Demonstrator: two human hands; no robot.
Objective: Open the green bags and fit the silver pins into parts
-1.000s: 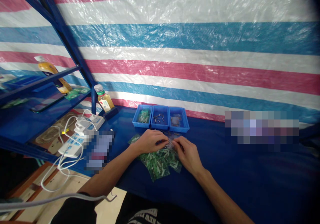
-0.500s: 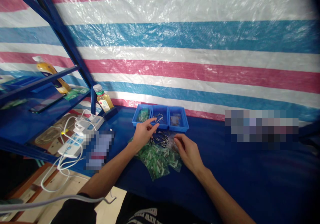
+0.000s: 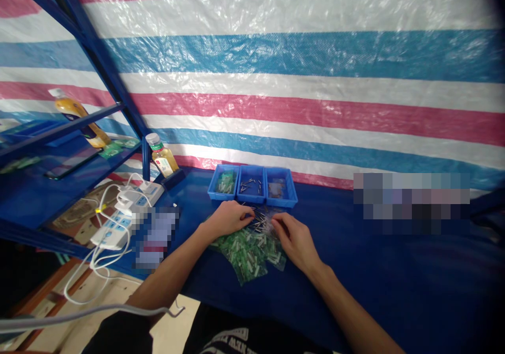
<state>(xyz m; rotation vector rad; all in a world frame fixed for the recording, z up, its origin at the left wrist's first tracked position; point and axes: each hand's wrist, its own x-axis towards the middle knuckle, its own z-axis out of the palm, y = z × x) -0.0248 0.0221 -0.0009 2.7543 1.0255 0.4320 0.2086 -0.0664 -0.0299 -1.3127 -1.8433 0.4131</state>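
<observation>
My left hand point(image 3: 229, 219) is at the back of a loose pile of thin metal pins point(image 3: 260, 218), thumb and forefinger pinched together. Whatever lies between those fingertips is too small to make out. My right hand point(image 3: 295, 238) is closed at the pile's right side, its fingertips on a crumpled clear plastic bag point(image 3: 269, 228). In front of both hands lies a heap of small green packets point(image 3: 245, 256). Behind the pile, several pins lie in the middle blue tray point(image 3: 251, 198).
The left blue tray point(image 3: 212, 190) contains green packets; the right blue tray point(image 3: 291, 191) contains small clear packets. To the left are a juice bottle point(image 3: 163, 159), a white power strip point(image 3: 114, 229) with cables, and a blurred phone-like object point(image 3: 158, 235). A pixelated patch covers the right back.
My left hand has come down and forward from above the middle tray to the pin pile, uncovering the pins in that tray. My right hand stays nearly in place.
</observation>
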